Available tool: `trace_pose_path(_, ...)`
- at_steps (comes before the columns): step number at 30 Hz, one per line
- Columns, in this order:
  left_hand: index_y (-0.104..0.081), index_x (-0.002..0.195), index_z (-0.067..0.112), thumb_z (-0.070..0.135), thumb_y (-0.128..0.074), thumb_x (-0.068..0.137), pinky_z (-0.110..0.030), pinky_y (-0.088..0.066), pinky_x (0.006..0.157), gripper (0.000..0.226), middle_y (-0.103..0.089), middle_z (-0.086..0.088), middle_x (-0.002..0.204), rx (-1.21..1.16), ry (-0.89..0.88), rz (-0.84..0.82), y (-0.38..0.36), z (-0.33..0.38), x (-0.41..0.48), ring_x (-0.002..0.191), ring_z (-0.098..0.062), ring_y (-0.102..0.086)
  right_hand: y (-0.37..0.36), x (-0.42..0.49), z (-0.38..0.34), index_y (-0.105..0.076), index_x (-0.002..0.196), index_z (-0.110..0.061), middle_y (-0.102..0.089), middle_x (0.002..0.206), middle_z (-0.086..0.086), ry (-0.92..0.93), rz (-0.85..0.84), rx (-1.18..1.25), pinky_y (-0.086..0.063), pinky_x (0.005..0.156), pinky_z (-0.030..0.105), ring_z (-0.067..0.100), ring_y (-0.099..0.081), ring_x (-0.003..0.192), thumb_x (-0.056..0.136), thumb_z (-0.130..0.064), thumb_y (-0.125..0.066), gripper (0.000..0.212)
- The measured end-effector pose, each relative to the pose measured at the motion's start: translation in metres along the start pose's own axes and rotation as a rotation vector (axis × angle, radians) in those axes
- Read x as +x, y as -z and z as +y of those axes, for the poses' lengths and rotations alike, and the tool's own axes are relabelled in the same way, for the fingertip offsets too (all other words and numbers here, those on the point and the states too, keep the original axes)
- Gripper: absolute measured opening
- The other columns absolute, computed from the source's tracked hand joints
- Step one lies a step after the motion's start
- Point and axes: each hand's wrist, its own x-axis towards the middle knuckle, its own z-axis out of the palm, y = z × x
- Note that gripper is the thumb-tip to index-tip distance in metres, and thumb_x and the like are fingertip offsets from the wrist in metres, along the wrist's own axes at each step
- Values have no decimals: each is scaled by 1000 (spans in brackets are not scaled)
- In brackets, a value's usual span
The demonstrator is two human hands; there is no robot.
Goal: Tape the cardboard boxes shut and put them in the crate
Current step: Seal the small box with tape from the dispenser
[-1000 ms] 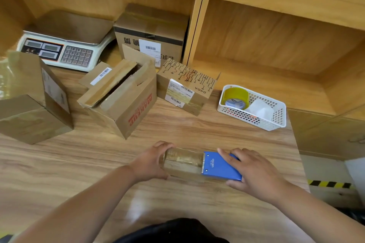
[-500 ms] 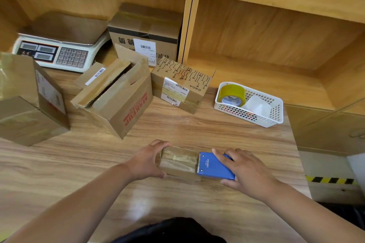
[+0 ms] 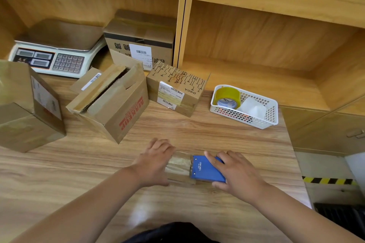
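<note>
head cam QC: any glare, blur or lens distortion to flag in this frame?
Head view: soft even light, faint shadows; a pale glare patch on the table between the forearms; tape sheen on the small box gripped by the left hand; the blue tape cutter in the right hand is sharp; shelf edge bows from the wide lens; left-edge box looks smeared.

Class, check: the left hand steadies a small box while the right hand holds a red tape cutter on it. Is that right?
No: in the head view the tape cutter is blue. The left hand steadies the small box; the right hand holds the cutter.
</note>
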Motion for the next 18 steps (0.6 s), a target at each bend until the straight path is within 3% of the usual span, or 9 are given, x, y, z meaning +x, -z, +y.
trace_pose_path(3, -24, 144, 14, 62, -70, 64, -37, 9, 118, 104, -29, -1, 142, 73, -57, -8, -3, 21, 10, 140, -19, -13, 0, 5, -11, -50, 130, -23, -58, 85, -8, -1, 21, -2, -52, 64, 27, 14, -56, 69, 45, -65, -81, 100)
trace_pose_path(9, -31, 139, 15, 59, -69, 64, -25, 3, 115, 95, -39, 0, 134, 20, 5, 46, -13, 19, 3, 130, -18, -34, -7, 12, -32, -42, 136, -24, -56, 88, -7, -31, 16, 49, -51, 63, 27, 14, -56, 71, 49, -67, -79, 103)
trace_pose_path(15, -37, 137, 16, 59, -70, 63, -24, -1, 115, 91, -43, 1, 132, 3, -25, 47, -12, 15, 2, 128, -17, -37, -8, 7, -27, -38, 140, -26, -55, 91, -8, -41, -9, 96, -52, 65, 25, 12, -57, 73, 54, -68, -76, 103)
trace_pose_path(18, -48, 129, 14, 61, -73, 54, -25, -9, 113, 92, -53, 0, 121, 21, -38, 73, -15, 13, 2, 119, -20, -49, -8, 3, -23, -36, 142, -26, -54, 95, -8, -33, -28, 132, -52, 69, 25, 12, -57, 76, 57, -67, -75, 102)
